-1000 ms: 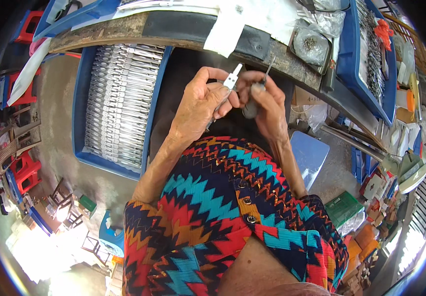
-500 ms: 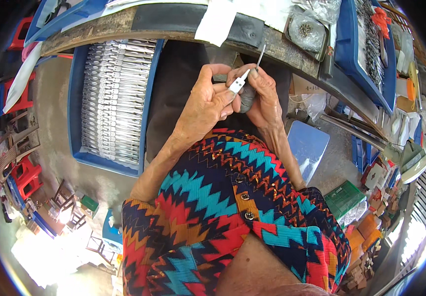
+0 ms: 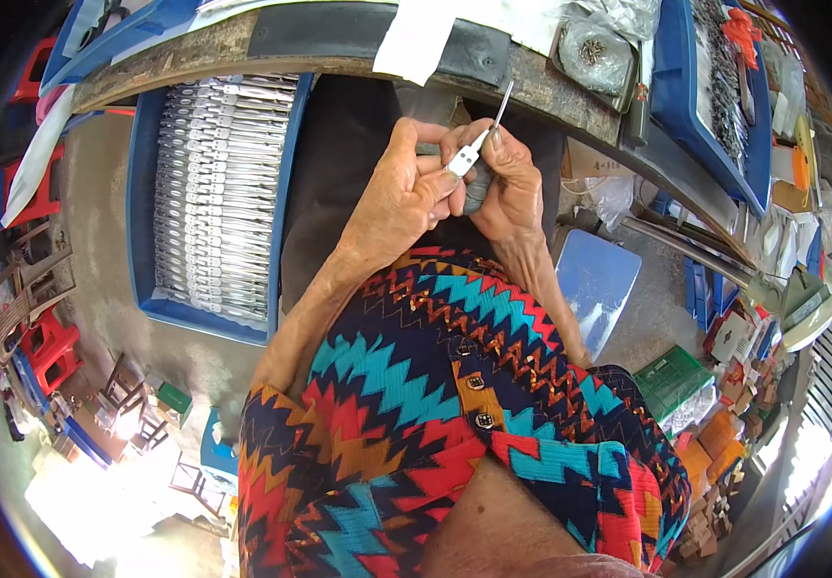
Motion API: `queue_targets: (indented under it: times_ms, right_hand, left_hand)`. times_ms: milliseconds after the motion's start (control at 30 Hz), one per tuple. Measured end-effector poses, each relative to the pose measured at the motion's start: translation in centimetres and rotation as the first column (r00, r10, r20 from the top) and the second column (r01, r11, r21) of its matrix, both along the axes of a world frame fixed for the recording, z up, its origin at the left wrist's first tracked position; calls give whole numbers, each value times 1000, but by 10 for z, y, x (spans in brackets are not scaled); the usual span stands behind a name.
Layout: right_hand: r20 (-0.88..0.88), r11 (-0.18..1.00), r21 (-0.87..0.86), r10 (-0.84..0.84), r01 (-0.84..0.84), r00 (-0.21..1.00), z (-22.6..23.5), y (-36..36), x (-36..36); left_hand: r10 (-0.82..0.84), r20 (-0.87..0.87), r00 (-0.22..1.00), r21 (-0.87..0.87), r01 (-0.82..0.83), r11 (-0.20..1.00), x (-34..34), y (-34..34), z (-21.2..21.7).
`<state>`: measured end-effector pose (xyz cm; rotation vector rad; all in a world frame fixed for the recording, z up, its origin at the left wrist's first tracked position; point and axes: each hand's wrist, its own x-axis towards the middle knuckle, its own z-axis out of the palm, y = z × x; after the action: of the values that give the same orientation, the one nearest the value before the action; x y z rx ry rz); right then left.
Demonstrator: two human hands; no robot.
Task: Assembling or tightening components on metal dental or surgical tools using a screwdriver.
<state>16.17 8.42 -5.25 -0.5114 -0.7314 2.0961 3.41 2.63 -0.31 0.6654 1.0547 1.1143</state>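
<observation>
My left hand (image 3: 399,197) pinches a small flat silvery metal piece (image 3: 464,160) between thumb and fingers. The piece has two dark holes and narrows toward my right hand (image 3: 512,183). From the closed fingertips of that right hand a thin metal rod (image 3: 505,101) sticks up toward the bench edge. Whether rod and flat piece are joined, I cannot tell. Something grey, like cloth (image 3: 477,196), shows between the two hands, partly hidden by the fingers. Both hands meet above my dark-covered lap, just short of the bench.
Left of my lap, a blue tray (image 3: 281,207) holds rows of slim silvery metal parts. Ahead runs the worn wooden bench edge (image 3: 570,106) with a white paper strip (image 3: 416,43) and a dish of small parts (image 3: 628,82). A blue bin (image 3: 671,87) stands right; a blue stool (image 3: 601,279) sits below.
Both hands keep their grip and stay nearly in place. The metal piece and the rod have shifted very slightly, and the whole view has moved a little.
</observation>
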Motion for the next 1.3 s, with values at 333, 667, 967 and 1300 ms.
queue_targets:
  times_ms: [333, 667, 967, 1300]
  right_hand:
    - [241, 995, 49, -91, 81, 966, 9, -5, -15]
    - [645, 895, 12, 333, -445, 688, -18, -28, 31]
    - [733, 752, 144, 356, -643, 580, -22, -40, 48]
    - [723, 875, 54, 298, -480, 624, -23, -38, 43]
  left_hand:
    - [101, 22, 995, 45, -102, 994, -9, 0, -7]
    - [301, -73, 951, 94, -294, 951, -29, 17, -5]
    - [310, -200, 929, 76, -301, 951, -33, 31, -18]
    - [300, -452, 840, 150, -260, 954, -28, 29, -16]
